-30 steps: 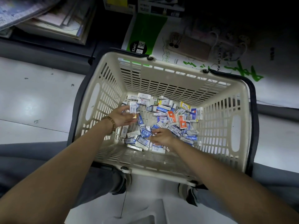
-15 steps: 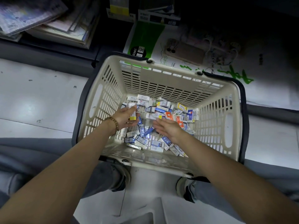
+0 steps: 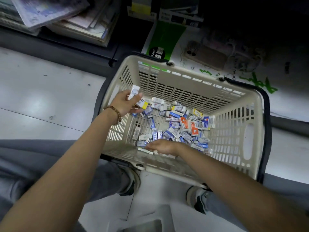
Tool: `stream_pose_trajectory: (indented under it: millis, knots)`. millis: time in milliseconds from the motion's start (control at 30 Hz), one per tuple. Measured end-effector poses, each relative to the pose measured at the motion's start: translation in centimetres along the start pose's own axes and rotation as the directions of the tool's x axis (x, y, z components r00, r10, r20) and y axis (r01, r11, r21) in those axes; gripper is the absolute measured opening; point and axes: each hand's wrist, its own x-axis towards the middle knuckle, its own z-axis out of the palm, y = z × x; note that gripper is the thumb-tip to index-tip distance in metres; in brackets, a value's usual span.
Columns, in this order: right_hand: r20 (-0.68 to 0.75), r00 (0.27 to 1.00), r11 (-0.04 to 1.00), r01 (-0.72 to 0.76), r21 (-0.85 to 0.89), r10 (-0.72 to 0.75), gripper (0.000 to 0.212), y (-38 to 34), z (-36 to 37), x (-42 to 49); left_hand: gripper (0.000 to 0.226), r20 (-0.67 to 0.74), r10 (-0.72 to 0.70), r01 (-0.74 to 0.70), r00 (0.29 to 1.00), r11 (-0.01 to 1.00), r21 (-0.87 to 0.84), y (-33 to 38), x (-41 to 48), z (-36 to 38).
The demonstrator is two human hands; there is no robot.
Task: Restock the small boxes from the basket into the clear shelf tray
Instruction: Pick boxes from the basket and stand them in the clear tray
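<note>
Head: left hand point(image 3: 125, 103) holds small boxes point(image 3: 135, 92), right hand point(image 3: 164, 146) lies flat.

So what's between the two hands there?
In the head view, loose small boxes on the basket floor lie between the left hand and the right hand.

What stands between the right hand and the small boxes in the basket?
Nothing visible. The right hand is inside the basket, directly on the small boxes by its near wall; the left hand grips others, clear of it.

Small boxes point(image 3: 175, 124) in basket point(image 3: 234, 148)
</note>
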Motion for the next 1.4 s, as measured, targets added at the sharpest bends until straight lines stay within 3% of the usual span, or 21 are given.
stream_pose_trajectory:
  millis: [100,200,267,367,533,600,700,800,867,933,1100,1267,1400]
  knots:
    - [0.000,1.000,0.966,0.007,-0.259,-0.007,0.050,-0.6,0.2,1.0,0.018,0.018,0.044,-0.044,0.999,0.999,-0.007,0.0,0.0,0.0]
    - [0.043,0.997,0.847,-0.027,-0.530,0.058,0.049,-0.9,0.8,1.7,0.014,0.028,0.039,-0.038,0.999,0.999,-0.003,0.0,0.1,0.3]
    - [0.013,0.997,0.813,-0.058,-0.579,0.080,0.045,-0.8,1.4,1.8,0.014,0.024,0.029,-0.029,0.999,1.000,-0.011,-0.2,0.2,0.4]
    - [-0.015,1.000,0.899,-0.022,-0.437,0.017,0.043,-0.6,1.2,1.2,0.016,0.007,0.023,-0.023,1.000,0.998,-0.051,-0.4,0.3,0.4]
    - [0.147,0.988,0.992,0.066,-0.109,-0.049,0.041,0.1,0.6,-1.4,0.025,0.004,-0.029,0.029,1.000,0.999,-0.039,-0.3,0.7,0.4]
    - [0.064,0.993,0.995,0.102,-0.016,-0.101,0.035,0.6,1.2,-2.1,0.034,0.014,-0.061,0.062,0.998,0.997,-0.038,-0.3,0.7,0.3]
    - [-0.100,0.981,0.985,0.168,0.034,-0.164,0.029,1.0,1.4,-3.1,0.031,0.019,-0.063,0.065,0.998,0.990,-0.127,0.3,0.1,0.9]
    - [-0.120,0.984,0.975,0.149,0.165,-0.130,0.029,-0.3,-0.6,-5.7,0.038,0.159,-0.080,0.131,0.984,0.932,-0.339,2.4,-1.0,2.7]
    - [-0.207,0.972,0.963,0.154,0.222,-0.108,0.032,-1.7,-3.0,-8.2,0.030,0.285,-0.053,0.167,0.957,0.903,-0.396,4.7,-2.0,4.1]
    - [-0.285,0.950,0.950,0.202,0.239,-0.130,0.030,-3.1,-5.6,-11.7,0.010,0.391,0.007,0.142,0.920,0.925,-0.353,7.5,-3.1,5.1]
    - [-0.424,0.876,0.886,0.369,0.280,-0.230,0.020,-6.7,-9.9,-21.9,0.011,0.482,0.083,-0.083,0.872,0.996,-0.020,15.3,-6.0,5.4]
    - [-0.560,0.726,0.783,0.588,0.203,-0.400,0.027,-9.2,-10.5,-29.9,0.010,0.465,0.198,-0.322,0.863,0.924,0.206,19.8,-9.4,4.1]
    - [-0.593,0.631,0.737,0.670,0.091,-0.500,0.028,-11.2,-10.0,-32.3,0.023,0.458,0.332,-0.495,0.825,0.815,0.301,20.5,-10.6,5.7]
